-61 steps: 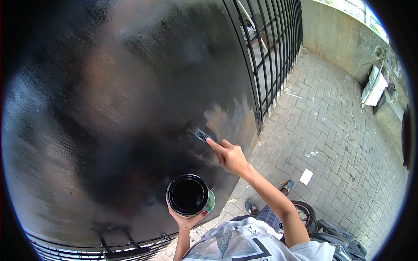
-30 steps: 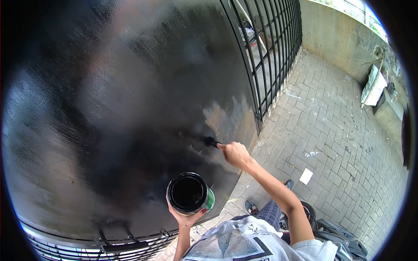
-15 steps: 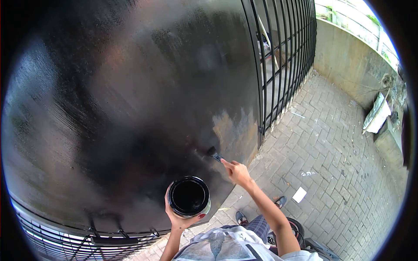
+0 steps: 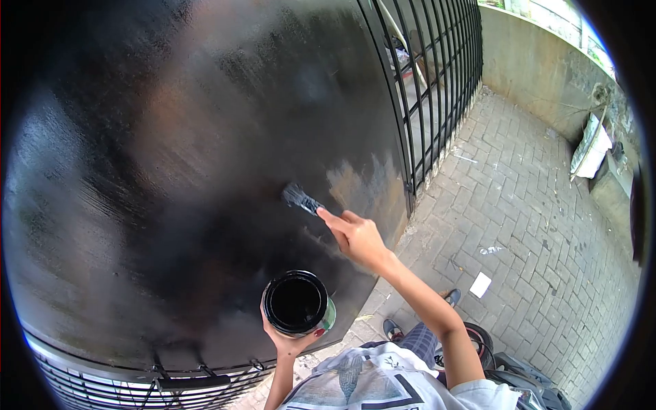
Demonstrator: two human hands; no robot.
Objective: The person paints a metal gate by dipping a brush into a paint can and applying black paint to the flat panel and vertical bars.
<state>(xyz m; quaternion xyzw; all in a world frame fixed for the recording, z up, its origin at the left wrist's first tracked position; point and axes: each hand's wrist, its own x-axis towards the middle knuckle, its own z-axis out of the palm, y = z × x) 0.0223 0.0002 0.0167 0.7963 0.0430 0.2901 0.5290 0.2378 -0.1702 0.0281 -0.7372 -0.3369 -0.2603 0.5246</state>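
Observation:
My left hand (image 4: 290, 342) is wrapped round a paint can (image 4: 328, 316) from below, its open top filled with black paint (image 4: 295, 304). In my right hand (image 4: 362, 239) is a paintbrush (image 4: 303, 198), its dark bristles up at the surface of a large black metal gate panel (image 4: 225, 137). Glossy black covers most of the panel. Near its right edge a brownish-grey patch (image 4: 365, 195) shows streaky black strokes along its border. The brush lies above and left of this patch, higher than the can.
Black vertical bars (image 4: 437, 75) continue to the right of the panel. Grey paving (image 4: 519, 191) runs alongside, with a white scrap (image 4: 480, 284) on it. Behind my right elbow stands a motorbike (image 4: 512, 372). A concrete wall (image 4: 529, 75) borders the far side.
My right hand has moved the brush up and left across the panel, away from the patch's lower edge. The left hand still holds the can, and the view has shifted slightly.

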